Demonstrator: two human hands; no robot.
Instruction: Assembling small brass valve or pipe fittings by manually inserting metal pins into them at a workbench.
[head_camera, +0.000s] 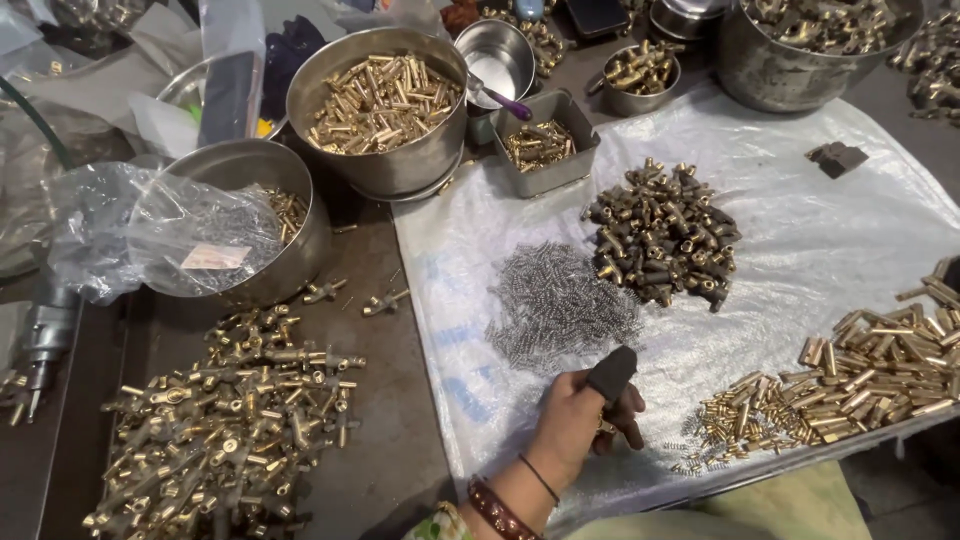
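Head view: one hand (585, 420), which side I cannot tell, fingers curled around a small brass piece, black thumb cot on. It sits just below the spring pile (555, 305) on the worktop. Springs look light, snag-prone; I'd pinch singly. Brass pins (800, 395) crowd its right.

Clear crumpled plastic bag (150, 235) draped over the left steel bowl (300, 250) | small pale rectangular label (215, 257) inside the bag | dark flat screen device (594, 14) at top edge, centre
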